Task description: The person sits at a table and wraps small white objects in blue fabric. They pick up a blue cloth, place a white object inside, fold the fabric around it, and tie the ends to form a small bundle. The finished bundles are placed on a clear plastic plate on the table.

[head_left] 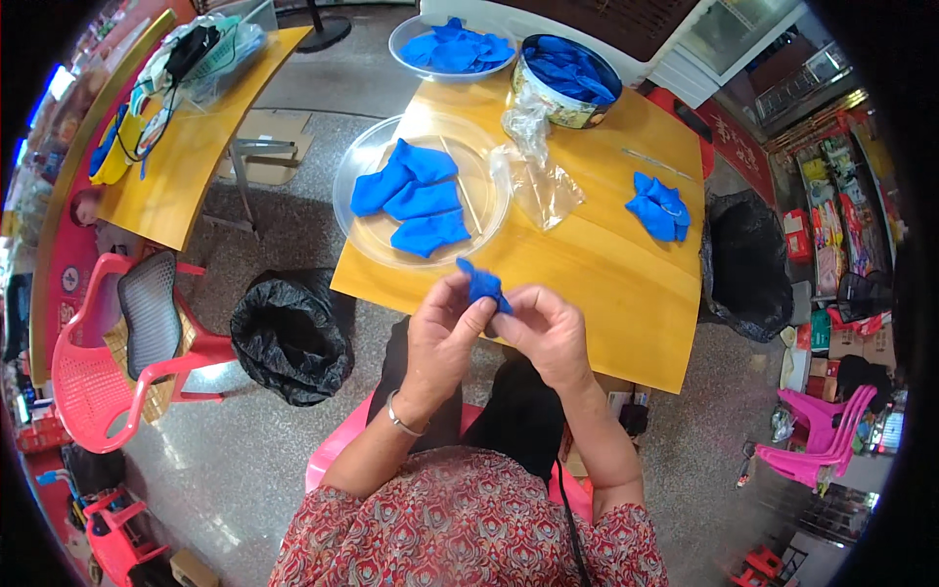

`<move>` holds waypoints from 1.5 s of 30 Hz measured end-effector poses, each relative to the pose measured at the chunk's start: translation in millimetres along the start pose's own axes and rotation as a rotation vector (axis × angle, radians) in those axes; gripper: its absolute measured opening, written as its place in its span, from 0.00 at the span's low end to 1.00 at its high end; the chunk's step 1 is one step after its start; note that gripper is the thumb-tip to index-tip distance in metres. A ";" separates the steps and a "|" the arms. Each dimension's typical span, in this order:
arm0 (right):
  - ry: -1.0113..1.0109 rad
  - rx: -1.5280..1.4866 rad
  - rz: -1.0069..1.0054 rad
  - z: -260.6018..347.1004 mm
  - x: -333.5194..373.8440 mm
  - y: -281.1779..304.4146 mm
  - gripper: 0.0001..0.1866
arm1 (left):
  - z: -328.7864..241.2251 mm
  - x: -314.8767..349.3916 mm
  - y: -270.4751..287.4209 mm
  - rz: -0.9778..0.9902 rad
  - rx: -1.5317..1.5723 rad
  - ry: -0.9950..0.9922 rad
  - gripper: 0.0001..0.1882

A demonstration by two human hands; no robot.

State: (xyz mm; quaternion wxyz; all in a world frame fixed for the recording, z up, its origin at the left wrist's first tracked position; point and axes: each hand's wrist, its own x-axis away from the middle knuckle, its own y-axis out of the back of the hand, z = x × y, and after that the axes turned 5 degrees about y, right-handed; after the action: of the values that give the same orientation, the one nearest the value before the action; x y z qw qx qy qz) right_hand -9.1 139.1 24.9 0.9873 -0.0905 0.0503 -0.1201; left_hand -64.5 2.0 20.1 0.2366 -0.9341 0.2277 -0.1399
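Note:
Over the near edge of the wooden table, both my hands work on a small, folded piece of blue cloth [481,285]. My left hand [440,338] pinches it from the left between thumb and fingers. From the other side, the thumb and fingers of my right hand [548,338] grip its lower right end. Just beyond my hands is a clear round tray [350,230], partly overhanging the table's left edge. Several flat blue cloth pieces [423,202] lie in it beside a thin pale stick [460,184]. To the right, a blue cloth bundle [660,207] rests on the table.
At the table's far side stand a clear bowl [399,47] and a round tub [577,114], both holding blue pieces. A crumpled clear bag [548,191] and a thin metal tool [657,164] lie nearer. Black-lined bins [291,338] flank the table; a pink chair [98,367] stands left.

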 end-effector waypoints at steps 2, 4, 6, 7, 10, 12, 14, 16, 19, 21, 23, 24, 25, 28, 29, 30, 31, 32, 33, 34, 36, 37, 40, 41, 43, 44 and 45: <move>-0.042 -0.013 0.012 8.3 14.8 4.2 0.07 | 4.1 7.3 -0.4 -0.007 -0.002 0.012 0.15; -0.037 -0.077 0.001 12.1 22.7 9.7 0.09 | 2.0 12.7 -5.8 -0.002 -0.028 0.001 0.11; 0.047 0.021 -0.041 17.6 23.0 12.3 0.11 | -4.1 15.1 -8.1 0.044 -0.176 0.042 0.12; 0.085 0.067 -0.062 19.6 22.9 12.6 0.12 | -6.4 16.4 -8.0 0.063 -0.252 0.066 0.13; 0.082 0.080 -0.036 21.2 25.9 15.4 0.18 | -8.5 18.1 -10.8 0.131 -0.136 0.127 0.16; 0.065 0.039 -0.062 19.5 26.5 16.6 0.18 | -7.9 17.2 -9.6 0.102 -0.124 0.123 0.17; 0.030 -0.025 -0.129 15.0 28.8 17.8 0.19 | -1.5 19.8 -9.2 -0.010 -0.173 0.066 0.19; 0.083 0.009 -0.226 16.1 28.5 18.9 0.19 | 5.9 19.8 -8.9 -0.172 -0.417 -0.262 0.16; 0.109 -0.054 -0.321 10.7 32.2 13.5 0.21 | 8.5 30.5 -9.7 -0.190 -0.753 -0.546 0.15; 0.093 -0.081 -0.325 7.4 35.6 8.9 0.21 | 9.4 36.2 -17.3 -0.060 -0.821 -0.589 0.13; 0.078 -0.082 -0.309 5.8 37.3 5.8 0.22 | 9.5 35.3 -23.4 -0.052 -0.763 -0.494 0.11; 0.087 -0.076 -0.299 4.4 38.7 5.3 0.23 | 9.8 34.3 -23.2 -0.049 -0.768 -0.456 0.11; 0.101 -0.068 -0.289 2.9 39.2 5.5 0.23 | 9.7 33.0 -23.4 -0.044 -0.770 -0.421 0.11; 0.115 -0.036 -0.280 -2.6 41.1 6.2 0.22 | 12.7 32.3 -20.0 0.022 -0.687 -0.244 0.08; 0.120 -0.025 -0.277 -3.2 41.0 6.0 0.22 | 15.2 31.9 -17.5 0.017 -0.696 -0.248 0.08; 0.125 0.039 -0.287 -2.5 42.4 5.1 0.22 | 19.1 32.6 -14.4 0.011 -0.705 -0.252 0.07; 0.134 0.100 -0.295 -1.9 43.3 3.7 0.22 | 19.5 32.4 -12.6 0.002 -0.717 -0.260 0.06; 0.143 0.161 -0.302 -1.7 43.7 2.9 0.22 | 17.2 32.4 -13.8 0.001 -0.712 -0.271 0.06; 0.205 0.279 -0.284 -2.6 43.0 4.0 0.22 | 17.8 31.2 -12.1 0.007 -0.798 -0.363 0.03; 0.263 0.397 -0.271 -5.1 44.5 6.6 0.22 | 16.4 29.2 -11.7 0.020 -0.923 -0.474 0.05; 0.363 0.573 -0.239 -11.2 44.7 10.8 0.24 | 13.9 24.2 -9.5 0.017 -1.122 -0.658 0.08; 0.373 0.628 -0.239 -9.6 45.8 9.7 0.25 | 14.7 22.0 -8.0 0.005 -1.195 -0.730 0.10; 0.398 0.765 -0.243 -3.2 48.8 4.1 0.26 | 15.3 17.5 -6.3 0.003 -1.297 -0.832 0.12; 0.430 0.878 -0.205 -2.7 47.7 6.1 0.26 | 16.1 16.9 -6.7 0.010 -1.311 -0.846 0.13; 0.487 1.104 -0.124 -3.1 47.1 12.5 0.27 | 21.3 18.2 -6.4 0.097 -1.332 -0.805 0.12; 0.440 1.160 -0.074 -2.2 48.1 15.4 0.28 | 23.1 18.7 -6.6 0.140 -1.342 -0.783 0.11; 0.463 1.212 -0.072 1.4 47.2 17.1 0.27 | 23.7 18.4 -7.4 0.170 -1.357 -0.791 0.11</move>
State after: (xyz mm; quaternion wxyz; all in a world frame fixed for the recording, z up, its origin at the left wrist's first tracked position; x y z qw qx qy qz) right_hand 40.6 144.1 19.4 0.8224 0.5091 0.1823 -0.1768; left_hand -37.3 7.8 6.5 -0.3118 -0.8342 0.2331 0.3906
